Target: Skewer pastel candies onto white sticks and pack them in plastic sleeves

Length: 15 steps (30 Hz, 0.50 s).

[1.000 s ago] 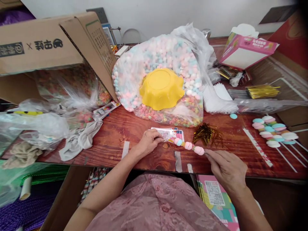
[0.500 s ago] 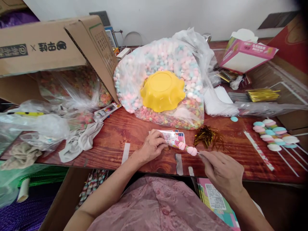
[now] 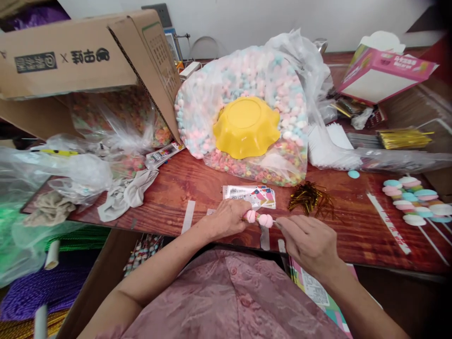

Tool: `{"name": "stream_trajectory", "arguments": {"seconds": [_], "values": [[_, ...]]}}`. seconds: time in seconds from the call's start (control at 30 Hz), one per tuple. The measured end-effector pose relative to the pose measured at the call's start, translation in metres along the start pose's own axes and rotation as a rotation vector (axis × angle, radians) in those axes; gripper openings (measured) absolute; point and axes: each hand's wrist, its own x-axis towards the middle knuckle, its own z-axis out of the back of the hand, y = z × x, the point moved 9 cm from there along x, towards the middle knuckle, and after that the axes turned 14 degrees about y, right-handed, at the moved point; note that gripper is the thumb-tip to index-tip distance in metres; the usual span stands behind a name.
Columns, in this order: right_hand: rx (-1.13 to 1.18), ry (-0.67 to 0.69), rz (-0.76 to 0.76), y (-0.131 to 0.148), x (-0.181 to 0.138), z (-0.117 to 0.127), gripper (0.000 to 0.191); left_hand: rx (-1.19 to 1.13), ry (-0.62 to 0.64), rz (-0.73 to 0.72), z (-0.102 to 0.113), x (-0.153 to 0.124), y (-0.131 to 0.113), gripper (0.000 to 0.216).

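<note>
Between my hands, just above the table's front edge, is a marshmallow skewer (image 3: 264, 220) with pink marshmallows on a thin stick. My left hand (image 3: 233, 217) is closed around its left end, and the fingers hide what lies there. At the other end, my right hand (image 3: 310, 240) pinches the stick close to the marshmallows. Flat printed packets (image 3: 259, 195) lie on the wood right behind my left hand. A bunch of gold tinsel (image 3: 308, 197) sits beyond my right hand.
A big clear bag of pastel marshmallows (image 3: 197, 113) stands behind, with a yellow scalloped bowl (image 3: 247, 127) upside down against it. Finished-looking marshmallow sticks (image 3: 416, 200) lie at right. A cardboard box (image 3: 81, 56) is at left, near a grey cloth (image 3: 129, 195).
My left hand has come off the packets and closed around the skewer's left end. Both hands and the skewer have drawn slightly nearer to my body. The view has shifted a little left.
</note>
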Motion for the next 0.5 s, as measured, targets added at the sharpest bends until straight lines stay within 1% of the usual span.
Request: {"name": "stream_trajectory", "arguments": {"seconds": [0.13,0.23,0.3,0.4,0.5], "values": [[-0.042,0.091,0.033,0.012,0.016,-0.009,0.024,0.030,-0.027,0.081,-0.001,-0.006,0.006,0.009],[-0.054,0.113,0.051,0.012,0.022,-0.011,0.025,0.079,-0.014,0.105,0.001,-0.011,0.009,0.012],[-0.070,0.100,0.044,0.007,0.023,-0.009,0.023,0.102,0.010,0.093,0.003,-0.014,0.007,0.016],[-0.095,0.073,0.044,0.004,0.023,-0.006,0.021,0.069,0.068,0.103,0.006,-0.018,0.005,0.024],[-0.072,0.094,0.095,0.011,0.023,-0.011,0.023,0.029,0.136,0.119,0.002,-0.019,0.003,0.026]]}}
